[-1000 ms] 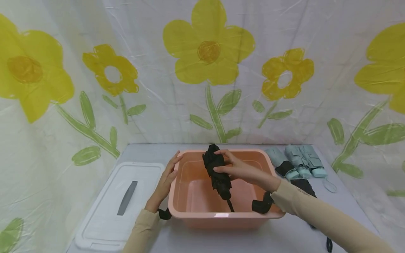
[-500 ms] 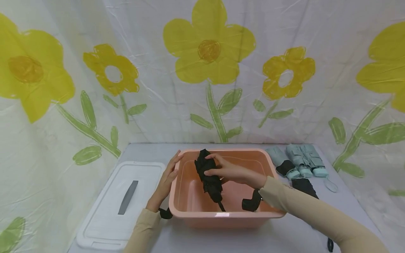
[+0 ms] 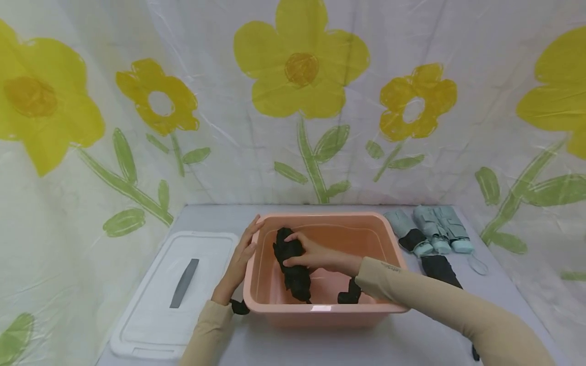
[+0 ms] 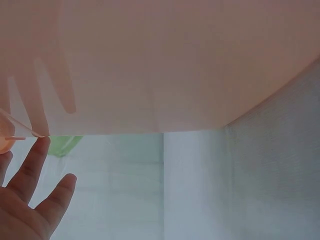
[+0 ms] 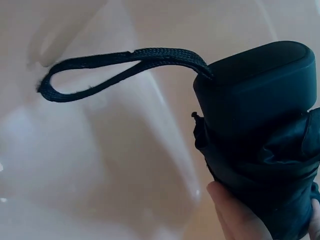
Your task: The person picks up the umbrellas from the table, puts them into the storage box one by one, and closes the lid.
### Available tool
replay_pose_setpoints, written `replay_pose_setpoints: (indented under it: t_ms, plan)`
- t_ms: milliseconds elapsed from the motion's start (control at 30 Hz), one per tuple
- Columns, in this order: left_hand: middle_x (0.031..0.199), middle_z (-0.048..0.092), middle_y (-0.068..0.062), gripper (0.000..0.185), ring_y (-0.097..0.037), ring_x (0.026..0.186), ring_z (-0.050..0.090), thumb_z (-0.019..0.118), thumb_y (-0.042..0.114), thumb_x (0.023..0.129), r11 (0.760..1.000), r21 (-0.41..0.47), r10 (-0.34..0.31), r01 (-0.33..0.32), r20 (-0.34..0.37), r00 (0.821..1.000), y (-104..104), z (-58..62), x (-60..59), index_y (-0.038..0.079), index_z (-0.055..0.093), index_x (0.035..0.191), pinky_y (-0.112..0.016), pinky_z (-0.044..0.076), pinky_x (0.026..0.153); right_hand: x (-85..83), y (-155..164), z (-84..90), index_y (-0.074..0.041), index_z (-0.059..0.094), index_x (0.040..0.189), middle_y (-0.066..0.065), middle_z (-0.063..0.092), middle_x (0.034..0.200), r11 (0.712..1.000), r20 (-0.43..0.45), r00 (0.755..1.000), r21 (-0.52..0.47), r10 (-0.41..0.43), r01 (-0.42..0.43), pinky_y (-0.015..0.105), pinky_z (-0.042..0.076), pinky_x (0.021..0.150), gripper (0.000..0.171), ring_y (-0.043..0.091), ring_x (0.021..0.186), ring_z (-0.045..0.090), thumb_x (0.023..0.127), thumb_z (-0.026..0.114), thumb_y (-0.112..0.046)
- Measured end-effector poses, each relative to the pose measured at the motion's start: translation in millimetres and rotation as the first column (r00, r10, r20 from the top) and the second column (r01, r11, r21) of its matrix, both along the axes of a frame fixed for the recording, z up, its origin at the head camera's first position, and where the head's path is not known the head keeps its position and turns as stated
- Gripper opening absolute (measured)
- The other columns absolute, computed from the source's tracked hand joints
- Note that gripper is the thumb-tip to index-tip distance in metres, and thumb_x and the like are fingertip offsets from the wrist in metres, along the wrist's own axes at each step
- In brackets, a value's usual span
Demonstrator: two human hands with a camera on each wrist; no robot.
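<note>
My right hand [image 3: 313, 254] grips a folded black umbrella [image 3: 292, 267] inside the pink plastic basin [image 3: 329, 308], toward its left side. In the right wrist view the handle end of the umbrella [image 5: 260, 90] shows, with a wrist-strap loop [image 5: 125, 59] sticking out sideways, and the basin's pale inner wall lies behind it. My left hand [image 3: 240, 259] rests on the basin's left rim with fingers straight. From the left wrist, that hand [image 4: 35, 195] shows with spread fingers touching the basin's outer side [image 4: 150, 65].
A white lid [image 3: 151, 300] with a grey handle lies left of the basin. At the back right are three light-blue folded umbrellas [image 3: 439, 231]. A black pouch-like thing [image 3: 441, 269] lies in front of them, partly behind my right sleeve. A flowered curtain [image 3: 220, 173] hangs behind the table.
My right hand has moved left and down with the black umbrella, bringing it from above the basin's middle deeper into its left part. My left hand has stayed at the rim.
</note>
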State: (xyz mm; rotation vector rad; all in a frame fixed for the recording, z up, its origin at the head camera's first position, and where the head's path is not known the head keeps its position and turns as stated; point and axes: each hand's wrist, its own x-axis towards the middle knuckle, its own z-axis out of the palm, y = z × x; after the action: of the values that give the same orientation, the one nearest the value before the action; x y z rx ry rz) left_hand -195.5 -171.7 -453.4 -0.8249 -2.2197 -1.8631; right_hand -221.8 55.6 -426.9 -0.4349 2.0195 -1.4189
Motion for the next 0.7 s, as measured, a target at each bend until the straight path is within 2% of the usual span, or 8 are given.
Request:
replay_pose_setpoints:
  t_ms: [167, 333, 533, 700]
  plan:
    - [0.155, 0.009, -0.013, 0.050, -0.033, 0.142, 0.004, 0.028, 0.000, 0.095, 1.000, 0.003, 0.002, -0.002, -0.025, 1.000, 0.1, -0.9, -0.7, 0.003, 0.028, 0.145, -0.067, 0.009, 0.104, -0.4, -10.9, -7.7, -0.017, 0.035, 0.127, 0.022, 0.033, 0.134, 1.000, -0.018, 1.000, 0.017, -0.003, 0.004, 0.046, 0.055, 0.062, 0.058, 0.035, 0.105, 0.055, 0.082, 0.070, -0.017]
    - [0.154, 0.008, -0.020, 0.049, -0.038, 0.141, 0.004, 0.027, -0.001, 0.094, 1.000, -0.010, 0.015, -0.015, -0.019, 1.000, 1.8, 1.6, 0.9, -0.002, 0.027, 0.143, -0.068, 0.011, 0.103, 0.7, -18.9, -14.7, -0.017, 0.035, 0.126, 0.022, 0.037, 0.129, 0.999, -0.020, 1.000, 0.043, -0.004, 0.005, 0.044, 0.055, 0.061, 0.058, 0.032, 0.103, 0.055, 0.081, 0.071, -0.017]
    - [0.153, 0.008, -0.021, 0.049, -0.039, 0.141, 0.005, 0.027, 0.003, 0.094, 0.999, -0.028, 0.038, -0.038, -0.022, 0.999, 2.0, 5.5, 2.8, -0.004, 0.026, 0.143, -0.069, 0.011, 0.102, 2.2, -24.4, -22.2, -0.016, 0.035, 0.123, 0.022, 0.038, 0.125, 0.998, -0.038, 0.999, 0.067, -0.016, 0.018, 0.041, 0.054, 0.058, 0.058, 0.031, 0.099, 0.054, 0.079, 0.072, -0.018]
    - [0.153, 0.007, -0.022, 0.050, -0.040, 0.141, 0.004, 0.027, 0.002, 0.093, 0.999, -0.034, 0.033, -0.034, -0.024, 0.999, 2.7, 5.2, 2.7, -0.005, 0.026, 0.142, -0.070, 0.010, 0.102, 4.4, -27.0, -31.9, -0.015, 0.036, 0.121, 0.022, 0.038, 0.123, 0.997, -0.071, 0.997, 0.082, -0.009, 0.015, 0.041, 0.054, 0.069, 0.057, 0.031, 0.103, 0.051, 0.078, 0.073, -0.018]
